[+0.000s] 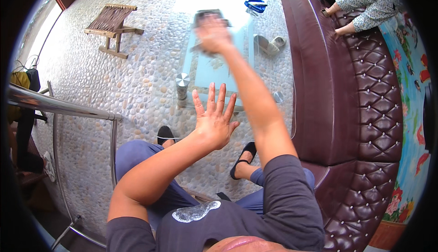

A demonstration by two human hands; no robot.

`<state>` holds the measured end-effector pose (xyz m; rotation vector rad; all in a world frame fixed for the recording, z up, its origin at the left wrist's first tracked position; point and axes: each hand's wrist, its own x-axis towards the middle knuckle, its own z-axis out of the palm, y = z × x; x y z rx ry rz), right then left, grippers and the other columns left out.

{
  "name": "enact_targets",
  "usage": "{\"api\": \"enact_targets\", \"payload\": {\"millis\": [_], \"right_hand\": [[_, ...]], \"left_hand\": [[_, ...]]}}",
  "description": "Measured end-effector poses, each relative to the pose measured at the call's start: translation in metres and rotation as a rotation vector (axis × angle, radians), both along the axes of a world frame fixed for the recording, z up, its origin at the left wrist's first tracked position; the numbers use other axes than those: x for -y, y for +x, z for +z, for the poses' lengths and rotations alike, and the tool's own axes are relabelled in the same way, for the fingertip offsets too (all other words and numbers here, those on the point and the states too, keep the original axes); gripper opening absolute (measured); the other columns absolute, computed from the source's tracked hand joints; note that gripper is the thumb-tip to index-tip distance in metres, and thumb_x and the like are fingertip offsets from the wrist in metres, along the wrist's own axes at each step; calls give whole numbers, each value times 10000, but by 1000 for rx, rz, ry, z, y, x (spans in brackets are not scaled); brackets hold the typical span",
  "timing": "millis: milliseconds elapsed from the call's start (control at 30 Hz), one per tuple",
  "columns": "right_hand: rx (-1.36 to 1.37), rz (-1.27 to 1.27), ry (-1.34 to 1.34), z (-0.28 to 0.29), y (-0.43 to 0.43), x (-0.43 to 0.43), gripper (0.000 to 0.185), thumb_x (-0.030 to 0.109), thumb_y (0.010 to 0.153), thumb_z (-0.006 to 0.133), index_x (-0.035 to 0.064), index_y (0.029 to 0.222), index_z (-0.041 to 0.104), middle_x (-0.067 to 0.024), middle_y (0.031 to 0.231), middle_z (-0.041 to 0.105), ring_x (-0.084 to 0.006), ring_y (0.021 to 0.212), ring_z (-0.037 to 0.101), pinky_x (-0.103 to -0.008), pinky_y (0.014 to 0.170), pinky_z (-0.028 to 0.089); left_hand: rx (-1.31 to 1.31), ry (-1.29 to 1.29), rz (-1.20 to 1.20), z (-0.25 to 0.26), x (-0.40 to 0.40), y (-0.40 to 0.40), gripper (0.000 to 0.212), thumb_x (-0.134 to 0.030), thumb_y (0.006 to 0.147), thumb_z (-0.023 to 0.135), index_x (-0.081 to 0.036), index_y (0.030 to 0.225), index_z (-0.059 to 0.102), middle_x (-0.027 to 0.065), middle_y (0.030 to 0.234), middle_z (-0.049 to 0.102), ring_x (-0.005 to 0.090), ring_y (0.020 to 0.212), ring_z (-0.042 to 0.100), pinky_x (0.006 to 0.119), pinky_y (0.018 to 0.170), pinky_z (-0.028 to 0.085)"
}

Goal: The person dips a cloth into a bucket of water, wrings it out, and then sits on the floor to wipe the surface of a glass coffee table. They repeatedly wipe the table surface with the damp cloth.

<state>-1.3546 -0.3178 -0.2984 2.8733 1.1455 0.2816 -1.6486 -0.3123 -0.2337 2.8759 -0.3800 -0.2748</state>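
A low glass table (219, 70) with a frosted panel and round metal leg caps stands before me. My right hand (213, 33) reaches far over it, motion-blurred, and lies on or against a dark grey cloth-like thing (207, 14); whether the fingers grip it, I cannot tell. Nearer to me, my left hand (215, 123) is spread with its back up and holds nothing, over the near edge of the glass. Beyond my right hand, a blue object (256, 4) with white marks sits toward the table's far right.
A folding wooden stool (111, 22) stands at the upper left. A steel rail (68, 106) runs along the left, with people partly visible behind it. A maroon tufted sofa (318, 81) lines the right; a person sits at its far end. Pale shoes (270, 45) rest beside the table.
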Motion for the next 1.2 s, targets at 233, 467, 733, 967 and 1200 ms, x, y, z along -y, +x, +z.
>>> {"api": "enact_targets", "payload": {"millis": [233,467,733,967,1200], "right_hand": [[-200,64,233,21,-29,5,663,537,1003,341,89,1490,385,-94,1581,307,-234,1472,257,-369,1209,175],[-62,-791,117,17,68,179,714,542,993,253,97,1551,232,-164,1615,181,-312,1503,142,-429,1216,94],[-136,-272,84,18,57,-9,673,499,1013,220,74,1530,294,-144,1617,192,-289,1506,138,-393,1221,67],[-214,204,-24,33,-24,-134,591,529,1009,295,218,1505,377,-39,1612,237,-222,1507,134,-353,1228,77],[-51,25,-112,11,30,1,530,447,996,352,68,1278,592,-177,1429,500,-366,1382,385,-424,1197,197]], "left_hand": [[49,-116,20,-2,-13,-3,987,-730,866,434,-96,1568,149,245,1616,-25,472,1469,-129,777,1036,-90],[36,-102,33,0,-6,-1,963,-744,866,411,-122,1565,184,237,1617,1,474,1471,-93,791,1031,-72],[12,-82,50,1,-16,-1,933,-709,881,415,-116,1564,185,240,1614,32,484,1469,-78,810,1016,-41],[-87,129,-32,9,-12,0,912,-721,879,403,-155,1567,205,189,1628,45,482,1468,-93,820,1017,-16],[63,-130,28,-3,-9,-2,957,-731,866,424,-118,1563,193,228,1619,27,465,1476,-83,797,1022,-68]]}}
